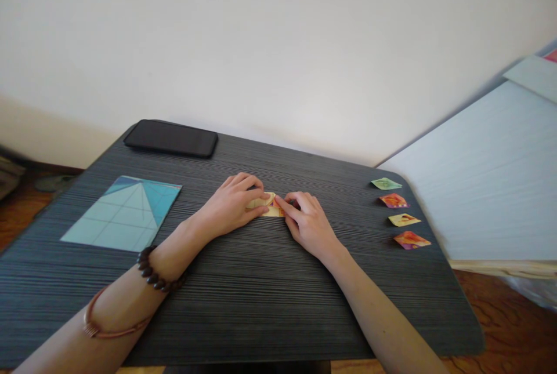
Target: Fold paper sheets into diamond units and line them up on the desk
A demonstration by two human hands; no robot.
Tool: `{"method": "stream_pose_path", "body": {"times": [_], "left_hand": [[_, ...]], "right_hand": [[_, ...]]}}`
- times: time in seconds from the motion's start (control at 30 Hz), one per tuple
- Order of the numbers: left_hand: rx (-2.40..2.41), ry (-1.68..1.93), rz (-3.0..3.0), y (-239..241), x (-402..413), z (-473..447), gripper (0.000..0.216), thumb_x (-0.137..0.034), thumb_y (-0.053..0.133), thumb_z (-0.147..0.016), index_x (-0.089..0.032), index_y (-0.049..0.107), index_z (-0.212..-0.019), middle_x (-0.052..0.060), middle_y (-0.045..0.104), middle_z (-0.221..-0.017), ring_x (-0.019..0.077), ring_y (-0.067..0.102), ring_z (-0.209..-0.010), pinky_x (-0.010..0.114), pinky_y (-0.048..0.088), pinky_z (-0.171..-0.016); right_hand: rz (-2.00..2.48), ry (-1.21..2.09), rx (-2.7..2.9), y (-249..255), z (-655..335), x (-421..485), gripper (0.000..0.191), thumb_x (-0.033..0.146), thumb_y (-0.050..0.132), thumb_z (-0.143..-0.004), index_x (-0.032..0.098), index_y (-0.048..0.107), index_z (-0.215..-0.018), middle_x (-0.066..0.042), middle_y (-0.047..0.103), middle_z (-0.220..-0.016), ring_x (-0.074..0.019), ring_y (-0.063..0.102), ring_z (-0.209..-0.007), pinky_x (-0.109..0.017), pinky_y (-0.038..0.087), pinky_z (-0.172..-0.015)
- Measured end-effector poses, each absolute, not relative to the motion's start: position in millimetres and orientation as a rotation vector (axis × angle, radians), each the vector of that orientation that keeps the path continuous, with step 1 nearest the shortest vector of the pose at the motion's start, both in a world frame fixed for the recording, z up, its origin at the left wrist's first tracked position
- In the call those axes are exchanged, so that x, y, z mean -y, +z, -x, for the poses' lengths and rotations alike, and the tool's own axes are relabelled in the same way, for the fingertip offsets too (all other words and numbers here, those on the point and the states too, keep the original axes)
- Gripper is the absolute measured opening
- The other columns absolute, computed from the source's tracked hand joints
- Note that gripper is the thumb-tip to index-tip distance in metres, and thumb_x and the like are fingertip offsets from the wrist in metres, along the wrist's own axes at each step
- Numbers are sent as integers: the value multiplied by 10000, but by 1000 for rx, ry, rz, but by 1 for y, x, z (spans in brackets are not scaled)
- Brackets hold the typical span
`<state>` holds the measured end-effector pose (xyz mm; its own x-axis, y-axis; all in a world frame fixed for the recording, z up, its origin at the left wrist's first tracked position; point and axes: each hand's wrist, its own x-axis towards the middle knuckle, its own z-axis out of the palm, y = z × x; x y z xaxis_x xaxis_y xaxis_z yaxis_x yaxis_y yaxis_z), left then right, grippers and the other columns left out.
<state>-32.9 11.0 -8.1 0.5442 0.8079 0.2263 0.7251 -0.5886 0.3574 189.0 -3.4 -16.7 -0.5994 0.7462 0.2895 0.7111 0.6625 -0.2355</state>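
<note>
A small yellow patterned piece of folded paper (273, 210) lies on the dark table, partly hidden under my fingers. My left hand (237, 203) holds its left side, with thumb and fingers closed on it. From the other side, my right hand (308, 220) pinches the paper's right edge, the index fingertip pressing near the middle. The fingertips of both hands are close together. Dark beads and a thin brown band circle my left wrist and forearm.
Several small folded paper pieces, green (386, 184), orange-red (394, 200) and yellow (404, 220) among them, line the table's right side. A black phone (172, 138) lies at the back left, a blue creased sheet (126, 217) nearer. The table (243, 304) meets a white wall (278, 61).
</note>
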Motion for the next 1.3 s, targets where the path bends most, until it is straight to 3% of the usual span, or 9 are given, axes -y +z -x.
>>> {"method": "stream_pose_path", "body": {"times": [0.37, 0.93, 1.3], "left_hand": [[-1289, 548, -2575, -10, -12, 34, 289, -412, 510, -862, -240, 636, -1057, 37, 562, -1038, 210, 457, -1011, 368, 372, -910], [-1287, 517, -2644, -13, -11, 34, 372, -362, 470, -894, -298, 529, -1256, 45, 532, -1086, 216, 437, -1048, 376, 362, -921], [-1299, 482, -2630, -9, -11, 33, 336, -368, 457, -901, -286, 558, -1210, 45, 530, -1076, 218, 434, -1037, 374, 367, -909]], "right_hand": [[1078, 107, 2561, -17, -190, 3, 404, 157, 441, -901, 244, 502, -1292, -84, 559, -1061, -205, 476, -982, -380, 395, -843], [1025, 89, 2589, -15, -191, 2, 384, 156, 421, -918, 249, 507, -1281, -79, 578, -1090, -204, 478, -1038, -397, 366, -880], [1095, 137, 2516, -17, -189, 7, 419, 128, 489, -874, 288, 526, -1260, -66, 568, -1168, -217, 465, -1078, -426, 359, -925]]}}
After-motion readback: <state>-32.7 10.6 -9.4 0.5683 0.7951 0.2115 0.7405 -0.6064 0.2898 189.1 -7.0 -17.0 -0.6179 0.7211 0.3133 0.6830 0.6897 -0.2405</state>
